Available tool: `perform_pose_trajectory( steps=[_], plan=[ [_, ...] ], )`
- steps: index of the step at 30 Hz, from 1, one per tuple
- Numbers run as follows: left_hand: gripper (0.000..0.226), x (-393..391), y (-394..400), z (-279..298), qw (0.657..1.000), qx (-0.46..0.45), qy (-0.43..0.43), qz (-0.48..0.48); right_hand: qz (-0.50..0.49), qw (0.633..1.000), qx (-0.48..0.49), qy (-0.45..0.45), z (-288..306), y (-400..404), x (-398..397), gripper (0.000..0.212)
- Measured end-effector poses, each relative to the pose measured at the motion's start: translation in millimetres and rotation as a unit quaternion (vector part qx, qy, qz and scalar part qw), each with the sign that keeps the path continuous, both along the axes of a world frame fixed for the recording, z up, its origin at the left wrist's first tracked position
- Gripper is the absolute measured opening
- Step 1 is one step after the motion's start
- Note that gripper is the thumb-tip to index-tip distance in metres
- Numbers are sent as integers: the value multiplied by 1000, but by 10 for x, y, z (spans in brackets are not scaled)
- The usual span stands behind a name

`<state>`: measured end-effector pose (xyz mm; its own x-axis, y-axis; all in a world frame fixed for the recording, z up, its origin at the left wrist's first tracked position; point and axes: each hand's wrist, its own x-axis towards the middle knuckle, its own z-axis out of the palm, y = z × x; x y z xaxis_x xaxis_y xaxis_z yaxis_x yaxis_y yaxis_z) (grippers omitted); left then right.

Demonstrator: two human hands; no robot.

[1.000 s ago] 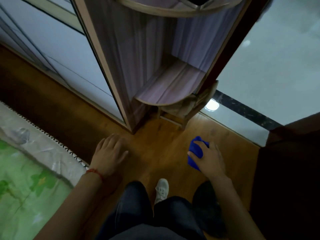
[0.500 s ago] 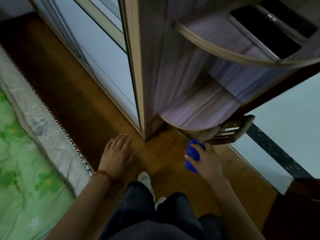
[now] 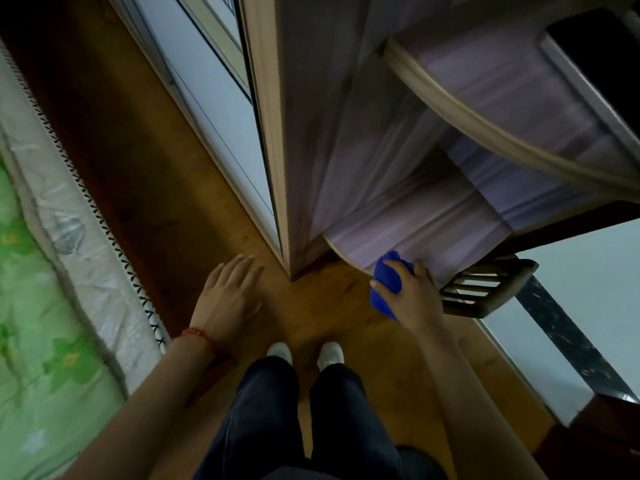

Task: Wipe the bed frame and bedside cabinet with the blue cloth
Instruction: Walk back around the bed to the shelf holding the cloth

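Head view shows my right hand (image 3: 417, 299) bunching the blue cloth (image 3: 387, 285) at the front edge of the cabinet's lowest shelf (image 3: 422, 237), maybe touching it; left hand (image 3: 228, 299) spread, empty, left of that shelf. I should press flat and sweep along the curve

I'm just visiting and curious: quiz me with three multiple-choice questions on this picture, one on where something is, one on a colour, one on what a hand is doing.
1. Where is the cloth?
A. on the mattress
B. at the rounded front edge of the lowest shelf
C. on the floor between the shoes

2. What colour is the band on the left wrist?
A. red
B. yellow
C. white

3. What is the left hand doing?
A. gripping the cloth
B. open, holding nothing
C. pulling a drawer

Answers: B, the right hand holds it against that edge; A, a red band circles the wrist; B, its fingers are spread and empty.
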<state>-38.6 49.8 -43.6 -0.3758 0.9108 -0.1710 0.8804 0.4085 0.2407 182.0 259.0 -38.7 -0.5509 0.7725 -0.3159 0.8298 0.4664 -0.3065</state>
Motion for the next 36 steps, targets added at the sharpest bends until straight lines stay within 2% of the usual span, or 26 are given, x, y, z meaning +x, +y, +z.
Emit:
perform_pose_trajectory(
  steps=[3, 10, 13, 18, 22, 28, 36],
  plan=[
    [47, 55, 122, -200, 1000, 13, 16, 15, 16, 1000, -1, 14, -266, 189, -39, 51],
    [50, 96, 360, -727, 998, 8, 33, 54, 40, 998, -29, 39, -1061, 637, -452, 50],
    [45, 95, 389, -883, 996, 25, 38, 72, 98, 995, -7, 21, -1343, 802, -676, 52],
    [52, 51, 312, -1097, 995, 5, 34, 95, 195, 980, 9, -30, -1704, 1022, -913, 55],
    [56, 36, 248, -1219, 994, -18, 25, 108, 223, 972, 14, -66, -1889, 1083, -943, 57],
    [57, 59, 169, -1210, 992, -27, 2, 121, 218, 972, 6, -85, -1837, 1054, -903, 55],
    [56, 172, -105, -734, 991, -49, -17, 124, 209, 977, 27, -32, -1144, 767, -726, 52]
  ],
)
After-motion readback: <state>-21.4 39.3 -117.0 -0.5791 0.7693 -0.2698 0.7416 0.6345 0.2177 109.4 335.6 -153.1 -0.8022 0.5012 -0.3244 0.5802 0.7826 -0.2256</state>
